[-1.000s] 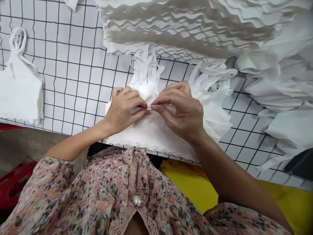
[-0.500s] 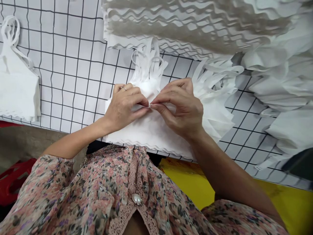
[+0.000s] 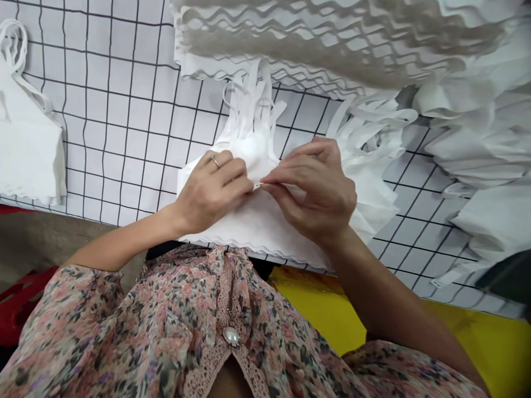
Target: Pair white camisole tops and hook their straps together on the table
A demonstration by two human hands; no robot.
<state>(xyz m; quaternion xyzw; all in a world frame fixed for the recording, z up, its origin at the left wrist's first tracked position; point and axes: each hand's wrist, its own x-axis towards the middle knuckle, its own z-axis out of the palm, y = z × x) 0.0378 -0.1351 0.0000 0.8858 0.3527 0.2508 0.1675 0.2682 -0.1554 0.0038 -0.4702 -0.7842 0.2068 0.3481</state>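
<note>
Pinching small white piece (image 3: pixel 258 186) between them, left hand (image 3: pixel 211 192), right hand (image 3: pixel 318 192); garment (image 3: pixel 265 226) beneath.

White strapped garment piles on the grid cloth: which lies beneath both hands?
The middle pile, under the fingers; the left pile sits at the picture's edge, the neighbouring right pile beside the right hand.

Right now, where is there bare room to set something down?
Widest: grid cloth between the leftmost garment and the white garment under the left hand. Smaller: between the right forearm and the right-edge pile. Crowded: around the right hand, and along the top, under the wavy-edged stack.
</note>
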